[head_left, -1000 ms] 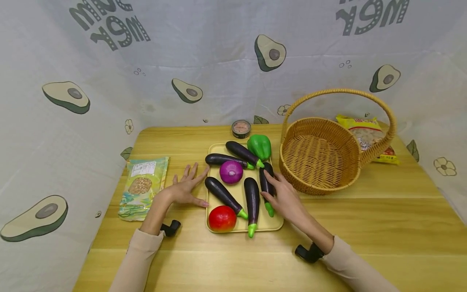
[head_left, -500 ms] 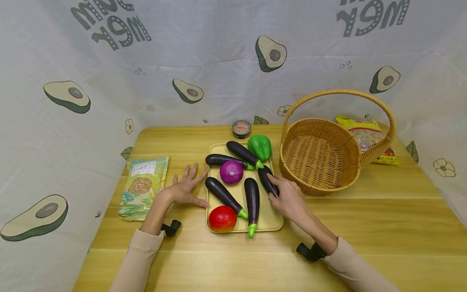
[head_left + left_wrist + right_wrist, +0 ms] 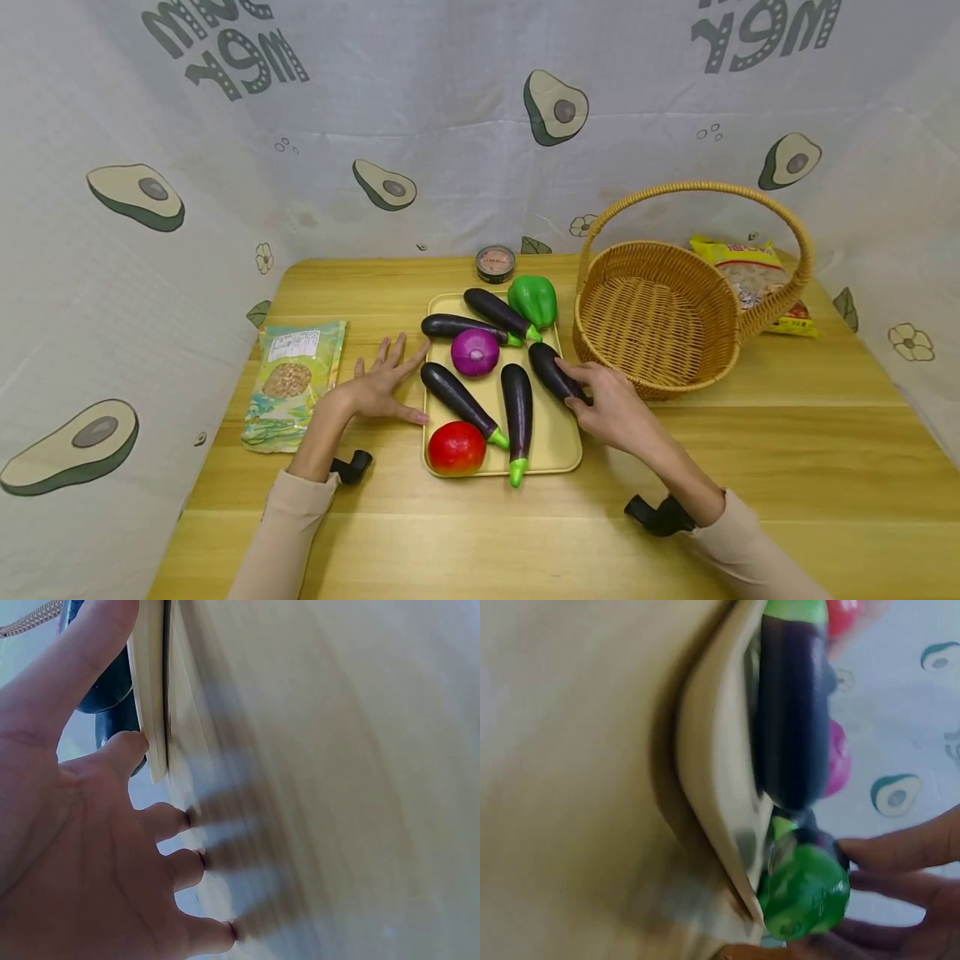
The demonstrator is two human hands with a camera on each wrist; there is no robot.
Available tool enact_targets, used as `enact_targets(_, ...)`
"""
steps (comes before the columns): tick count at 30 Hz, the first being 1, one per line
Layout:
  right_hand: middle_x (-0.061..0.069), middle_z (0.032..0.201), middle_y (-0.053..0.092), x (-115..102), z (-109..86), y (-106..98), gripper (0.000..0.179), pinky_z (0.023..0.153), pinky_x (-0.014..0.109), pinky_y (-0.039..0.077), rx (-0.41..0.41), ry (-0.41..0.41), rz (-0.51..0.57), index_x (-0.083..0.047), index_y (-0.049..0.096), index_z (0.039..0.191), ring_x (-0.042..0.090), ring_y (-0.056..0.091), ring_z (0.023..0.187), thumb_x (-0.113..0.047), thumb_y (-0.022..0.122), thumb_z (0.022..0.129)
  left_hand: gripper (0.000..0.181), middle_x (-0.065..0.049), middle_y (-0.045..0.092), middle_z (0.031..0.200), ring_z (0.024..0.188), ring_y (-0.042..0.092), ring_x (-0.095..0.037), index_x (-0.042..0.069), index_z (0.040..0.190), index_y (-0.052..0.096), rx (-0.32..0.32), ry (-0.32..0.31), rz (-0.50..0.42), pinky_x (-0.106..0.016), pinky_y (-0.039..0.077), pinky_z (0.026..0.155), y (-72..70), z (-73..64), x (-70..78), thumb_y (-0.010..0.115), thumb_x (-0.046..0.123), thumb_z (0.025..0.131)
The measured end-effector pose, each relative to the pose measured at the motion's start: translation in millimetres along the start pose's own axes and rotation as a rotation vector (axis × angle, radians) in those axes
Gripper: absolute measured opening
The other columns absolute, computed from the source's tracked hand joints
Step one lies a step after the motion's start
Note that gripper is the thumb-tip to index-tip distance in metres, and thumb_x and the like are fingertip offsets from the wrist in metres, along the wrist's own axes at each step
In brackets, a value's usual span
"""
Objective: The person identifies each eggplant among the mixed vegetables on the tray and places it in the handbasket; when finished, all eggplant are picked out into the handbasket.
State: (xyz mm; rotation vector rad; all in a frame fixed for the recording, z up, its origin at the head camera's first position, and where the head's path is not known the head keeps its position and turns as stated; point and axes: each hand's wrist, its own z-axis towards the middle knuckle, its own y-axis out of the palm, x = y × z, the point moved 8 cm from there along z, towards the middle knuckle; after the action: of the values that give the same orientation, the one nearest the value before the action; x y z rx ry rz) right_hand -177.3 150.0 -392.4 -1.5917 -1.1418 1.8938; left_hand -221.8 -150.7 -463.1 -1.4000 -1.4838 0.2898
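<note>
My right hand [image 3: 611, 410] pinches an eggplant [image 3: 553, 372] between thumb and fingers at the right side of the cream tray [image 3: 557, 454]. In the head view the hand hides its stem end; in the right wrist view its green cap [image 3: 810, 889] faces the camera. My left hand [image 3: 378, 392] is spread beside the tray's left edge, thumb and index fingertips right at the rim [image 3: 154, 697]. Several more eggplants [image 3: 517, 408] lie on the tray around a purple onion [image 3: 475, 353]. A green bell pepper [image 3: 533, 301] sits at the far right corner, a red mango-like fruit [image 3: 457, 449] at the near left.
A wicker basket [image 3: 652, 321] with a tall handle stands right of the tray, close to my right hand. Behind it lies a yellow food bag [image 3: 757, 275]. A flat tin [image 3: 495, 263] is at the back, and a green pouch [image 3: 294, 385] lies at left.
The right hand has shifted to the right, pulling the eggplant's stem end with it, so the eggplant now lies slanted instead of nearly straight. My left hand has stayed in place.
</note>
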Motion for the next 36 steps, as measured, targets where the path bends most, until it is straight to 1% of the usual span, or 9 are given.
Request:
enact_targets(4, 0.033, 0.131, 0.066, -3, -2.6, -8, 0.053, 0.06, 0.02, 0.05, -0.066, -0.032, 0.074, 0.005, 0.057, 0.144, 0.028, 0.072, 0.089, 0.004, 0.068, 0.092, 0.119, -0.022, -0.021, 0.171, 0.158, -0.021, -0.046, 0.025, 0.168, 0.003, -0.003, 0.0, -0.004, -0.08, -0.01, 0.117, 0.3, 1.0, -0.3, 0.082, 0.055, 0.083)
enact_targets(9, 0.032, 0.136, 0.064, -10, -5.8, -24, 0.054, 0.067, 0.022, 0.056, -0.14, -0.079, 0.153, 0.002, 0.055, 0.147, 0.029, 0.068, 0.102, 0.005, 0.067, 0.095, 0.122, -0.021, -0.022, 0.171, 0.157, -0.023, -0.045, 0.029, 0.168, 0.003, 0.004, 0.018, -0.037, -0.08, -0.013, 0.116, 0.3, 0.9, -1.0, 0.081, 0.063, 0.08)
enact_targets(18, 0.025, 0.152, 0.054, 5, 6.8, -88, 0.054, 0.075, 0.017, 0.053, -0.16, -0.098, 0.17, -0.017, 0.052, 0.153, 0.031, 0.06, 0.122, -0.007, 0.064, 0.102, 0.121, -0.021, -0.022, 0.171, 0.157, -0.024, -0.045, 0.027, 0.168, 0.003, -0.007, 0.018, -0.032, -0.08, -0.013, 0.116, -0.4, -0.1, 1.0, 0.081, 0.06, 0.082)
enact_targets(22, 0.026, 0.15, 0.055, 22, 16.2, -120, 0.054, 0.069, 0.018, 0.049, -0.124, -0.089, 0.102, -0.016, 0.05, 0.154, 0.014, 0.063, 0.107, -0.006, 0.062, 0.103, 0.121, -0.022, -0.023, 0.171, 0.157, -0.024, -0.046, 0.025, 0.168, 0.002, -0.013, 0.01, -0.014, -0.08, -0.012, 0.117, -0.6, -0.1, 1.2, 0.082, 0.056, 0.083)
enact_targets(24, 0.028, 0.146, 0.057, 31, 21.6, -133, 0.054, 0.058, 0.019, 0.044, -0.125, -0.07, 0.066, -0.014, 0.049, 0.155, 0.006, 0.06, 0.079, -0.006, 0.06, 0.104, 0.121, -0.022, -0.023, 0.17, 0.157, -0.024, -0.046, 0.026, 0.168, 0.002, -0.012, 0.014, -0.014, -0.08, -0.012, 0.116, -0.7, 0.1, 1.7, 0.082, 0.056, 0.083)
enact_targets(26, 0.029, 0.138, 0.06, 43, 28.4, -143, 0.053, 0.05, 0.023, 0.037, -0.138, -0.023, 0.038, -0.013, 0.046, 0.157, 0.003, 0.042, 0.058, -0.006, 0.058, 0.105, 0.121, -0.022, -0.023, 0.171, 0.157, -0.024, -0.046, 0.026, 0.168, 0.002, -0.01, 0.015, -0.015, -0.08, -0.012, 0.116, -0.6, 0.9, 1.6, 0.082, 0.056, 0.083)
enact_targets(29, 0.031, 0.138, 0.058, 59, 41.2, -153, 0.054, 0.047, 0.026, 0.03, -0.185, 0.044, -0.016, -0.011, 0.042, 0.159, 0.008, 0.025, 0.052, -0.007, 0.056, 0.106, 0.12, -0.022, -0.023, 0.171, 0.157, -0.024, -0.047, 0.025, 0.168, 0.001, -0.007, 0.012, -0.009, -0.081, -0.012, 0.116, -0.7, 1.2, 0.5, 0.082, 0.055, 0.083)
enact_targets(32, 0.033, 0.143, 0.055, 73, 55.5, -156, 0.054, 0.052, 0.028, 0.033, -0.238, 0.076, -0.059, -0.01, 0.042, 0.158, 0.011, 0.044, 0.065, -0.007, 0.055, 0.106, 0.12, -0.02, -0.023, 0.171, 0.157, -0.024, -0.046, 0.026, 0.168, 0.001, -0.01, -0.001, 0.001, -0.08, -0.011, 0.117, 0.1, 1.9, -1.7, 0.081, 0.055, 0.084)
enact_targets(36, 0.036, 0.147, 0.051, 91, 71.1, -154, 0.052, 0.051, 0.028, 0.032, -0.284, 0.102, -0.05, -0.005, 0.044, 0.156, 0.011, 0.044, 0.065, -0.005, 0.056, 0.105, 0.12, -0.02, -0.024, 0.171, 0.157, -0.025, -0.045, 0.027, 0.168, 0.002, -0.012, 0.006, -0.006, -0.08, -0.012, 0.117, 1.4, 2.3, -1.9, 0.081, 0.059, 0.083)
